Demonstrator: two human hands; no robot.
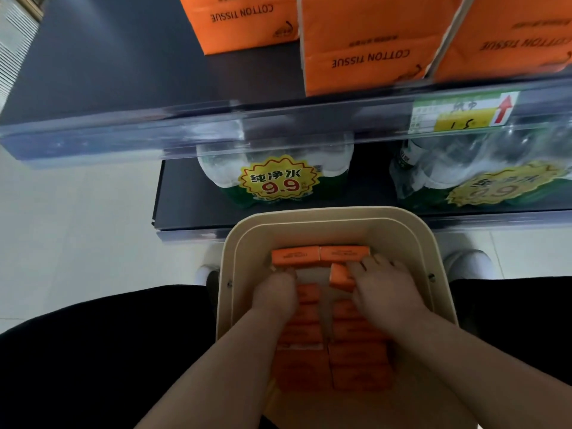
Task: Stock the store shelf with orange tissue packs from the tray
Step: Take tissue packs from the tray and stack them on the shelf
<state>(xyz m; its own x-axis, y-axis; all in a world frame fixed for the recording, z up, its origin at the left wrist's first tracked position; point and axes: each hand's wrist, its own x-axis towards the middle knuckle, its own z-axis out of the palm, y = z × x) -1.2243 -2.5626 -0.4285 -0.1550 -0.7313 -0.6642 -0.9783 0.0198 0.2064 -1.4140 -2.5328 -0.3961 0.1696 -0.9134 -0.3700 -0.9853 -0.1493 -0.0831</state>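
A beige tray (399,226) sits between my knees and holds several small orange tissue packs (359,354) in two columns, with two more (295,254) lying crosswise at its far end. My right hand (387,286) grips one tilted orange pack (340,277), lifted off the right column. My left hand (275,292) reaches down onto the left column with its fingers curled; what they hold is hidden. Above, the dark shelf (123,51) carries large orange "COTTON TISSUE" packs (365,41) on its right half.
A clear plastic price rail (216,125) with a green and yellow tag (464,111) fronts the shelf. On the lower shelf stand wrapped water bottle packs (275,178) with 9.9 stickers. White floor tiles lie to the left, my white shoes (467,264) beside the tray.
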